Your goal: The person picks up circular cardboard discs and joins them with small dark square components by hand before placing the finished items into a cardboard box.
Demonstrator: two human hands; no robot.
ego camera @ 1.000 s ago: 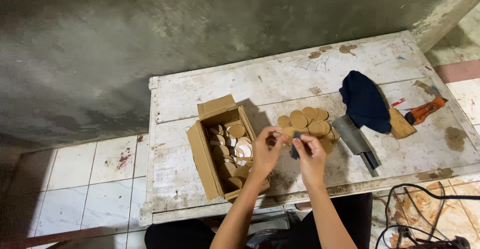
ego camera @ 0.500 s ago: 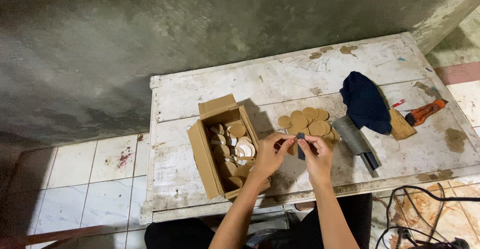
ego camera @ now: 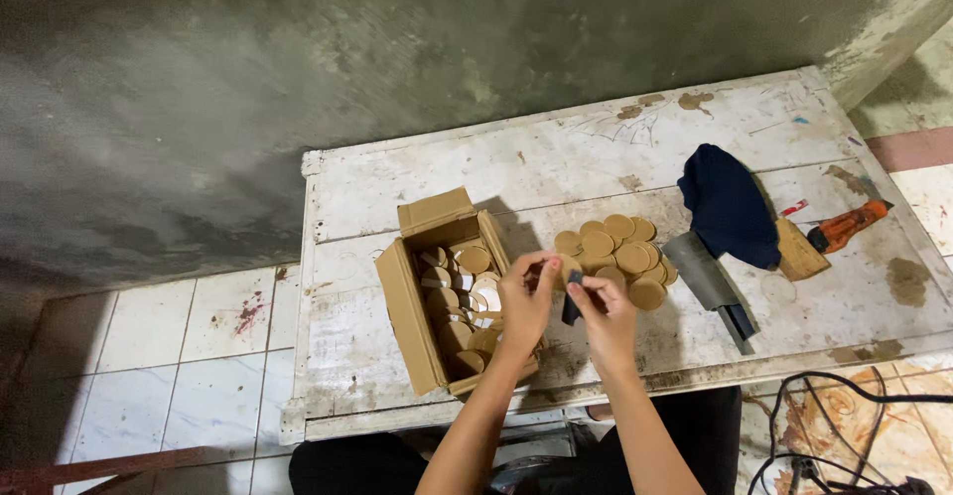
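Rubbing a wooden disc w/ a small dark pad, held over the worktop point(ego camera: 417, 182) edge.

Left hand point(ego camera: 526, 301) pinched shut on one disc point(ego camera: 549, 269); right hand point(ego camera: 606, 316) closed on dark pad point(ego camera: 573, 296), pressed against disc, just beside the box; looks like mid-sanding, prob. needs steady grip & a turn of the disc next; cardboard box point(ego camera: 407, 311) open, flaps up, approx. half full of similar discs, jumbled; loose pile of discs point(ego camera: 620, 247) flat on worktop, right of the hands.
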